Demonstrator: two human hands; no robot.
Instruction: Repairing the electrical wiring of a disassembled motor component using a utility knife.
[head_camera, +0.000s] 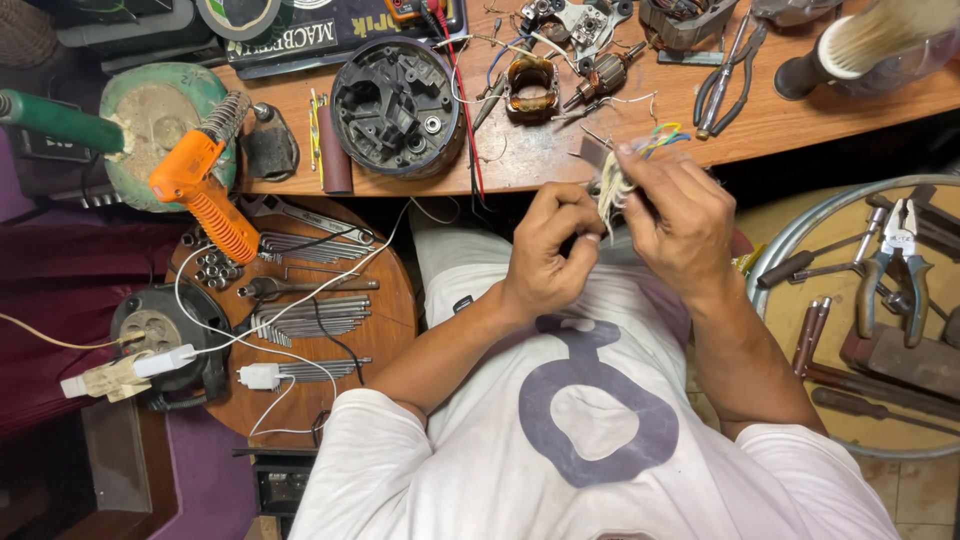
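From the head camera, your two hands meet just below the front edge of the wooden bench (560, 165), over your lap and white shirt (600, 420). Your left hand (548, 250) is curled, thumb and fingers pinched on the lower end of a small pale wire bundle (612, 190). Your right hand (675, 215) sits at three o'clock from the left, fingers closed around the upper part of the same bundle, so both hands grasp it at once. Coloured wire ends (662, 138), yellow, blue and green, stick out above your right fingertips toward twelve o'clock. What lies inside the bundle is hidden by your fingers.

On the bench at eleven o'clock from your hands lies a round black motor housing (397, 105), open side up. At twelve o'clock sits a copper-wound stator (530, 88), with an armature (608, 72) just beside it at its one o'clock. A pair of pliers (725, 75) lies at one o'clock from your right hand.

At nine o'clock, well apart, an orange glue gun (205, 190) rests over a round wooden stool (300, 320) carrying wrenches. At three o'clock, a round tray (790, 250) holds more pliers and screwdrivers.
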